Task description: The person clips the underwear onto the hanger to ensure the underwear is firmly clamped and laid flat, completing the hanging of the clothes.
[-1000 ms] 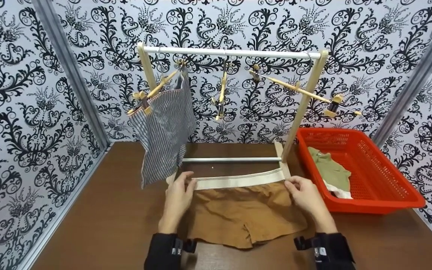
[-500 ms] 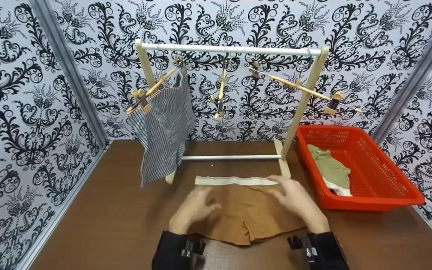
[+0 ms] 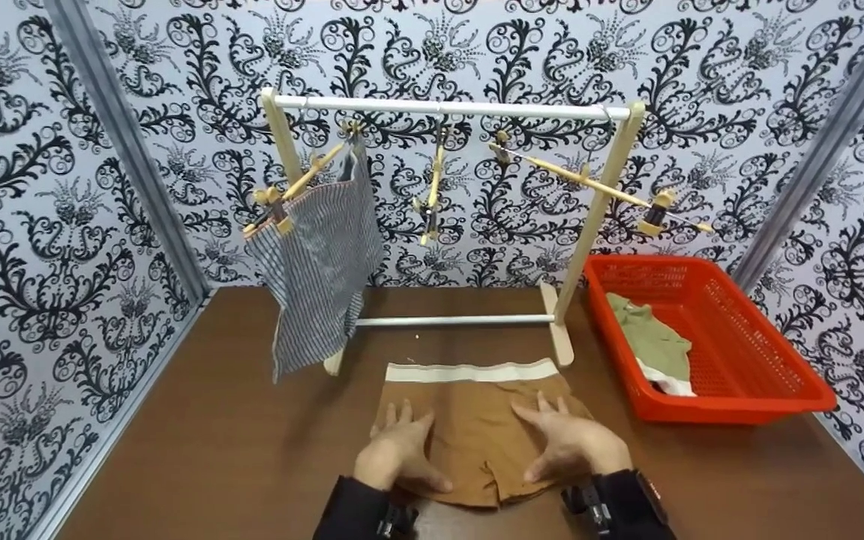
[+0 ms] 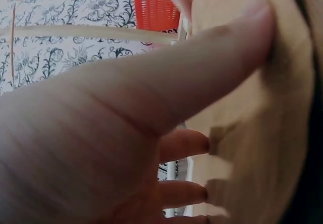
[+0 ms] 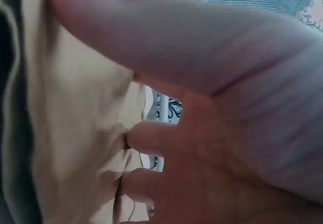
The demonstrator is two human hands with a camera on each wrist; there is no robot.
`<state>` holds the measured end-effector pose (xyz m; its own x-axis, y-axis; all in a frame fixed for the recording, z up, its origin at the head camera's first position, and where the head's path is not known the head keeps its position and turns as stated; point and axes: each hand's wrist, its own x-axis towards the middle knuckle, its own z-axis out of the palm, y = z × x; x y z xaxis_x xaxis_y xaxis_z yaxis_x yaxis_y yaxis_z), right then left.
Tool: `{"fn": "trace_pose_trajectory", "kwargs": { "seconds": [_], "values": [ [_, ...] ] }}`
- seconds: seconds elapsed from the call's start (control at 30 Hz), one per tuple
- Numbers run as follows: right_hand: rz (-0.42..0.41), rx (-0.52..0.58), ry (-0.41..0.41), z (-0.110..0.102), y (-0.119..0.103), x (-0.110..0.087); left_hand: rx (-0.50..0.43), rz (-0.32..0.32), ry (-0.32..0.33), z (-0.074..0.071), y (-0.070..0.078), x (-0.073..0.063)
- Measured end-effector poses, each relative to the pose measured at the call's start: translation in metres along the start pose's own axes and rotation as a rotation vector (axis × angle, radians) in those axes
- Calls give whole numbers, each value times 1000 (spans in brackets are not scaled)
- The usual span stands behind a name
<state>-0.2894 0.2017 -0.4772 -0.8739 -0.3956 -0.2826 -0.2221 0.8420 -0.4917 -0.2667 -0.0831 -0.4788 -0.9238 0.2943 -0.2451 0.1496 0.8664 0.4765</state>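
Left hand (image 3: 400,446) and right hand (image 3: 573,441) are shifting below the waistband (image 3: 469,373); we are noting released fingers (image 4: 182,146) touching unhung shorts (image 3: 473,427), striped cloth (image 3: 327,274) hanging.

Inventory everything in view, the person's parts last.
Shorts: one, brown with cream waistband, flat on table.
Striped garment: one, dark-and-white, on leftmost hanger.
Hangers: three, pale wood, on the rack.
Rack: one, white and pale wood, behind the shorts.
Basket: one, red, right of rack.
Green garment: one, pale green, in the basket.
White cloth: one patch, white, against the green garment.
Table: one, brown, under the basket.
Walls: three, black-and-white, behind and beside.
Corner posts: two, grey, left and right.
Left hand, right hand: one each, bare, on the shorts.
Sleeves: two, black, at wrists.
Wrist mounts: two, black, by the sleeves.
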Motion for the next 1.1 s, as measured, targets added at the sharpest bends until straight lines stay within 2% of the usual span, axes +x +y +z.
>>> {"fn": "trace_pose_trajectory", "kwargs": {
  "seconds": [0.27, 0.63, 0.83, 0.9, 0.97, 1.0, 1.03, 1.1],
  "values": [
    [16, -22, -1, 2, -1, -2, 22, -38, -19, 0, 6, -1],
    [19, -32, -11, 2, -4, 0, 55, -23, 0, -2, 7, -4],
    [9, -3, -18, -3, -1, -2, 43, -28, -18, -3, 8, -2],
    [-16, 58, 37, -11, 3, -6, 18, -11, 0, -2, 7, -2],
    [-68, 167, 151, -25, 8, -11, -12, 41, 45, -1, 6, 0],
    [-100, 264, 221, -33, 11, -14, -33, 83, 76, -1, 5, 2],
    [-201, 409, 297, -42, 12, -16, -55, 138, 117, 0, 4, 4],
    [-262, 572, 456, -61, 14, -27, -102, 246, 204, -1, 5, 9]
  ]
}}
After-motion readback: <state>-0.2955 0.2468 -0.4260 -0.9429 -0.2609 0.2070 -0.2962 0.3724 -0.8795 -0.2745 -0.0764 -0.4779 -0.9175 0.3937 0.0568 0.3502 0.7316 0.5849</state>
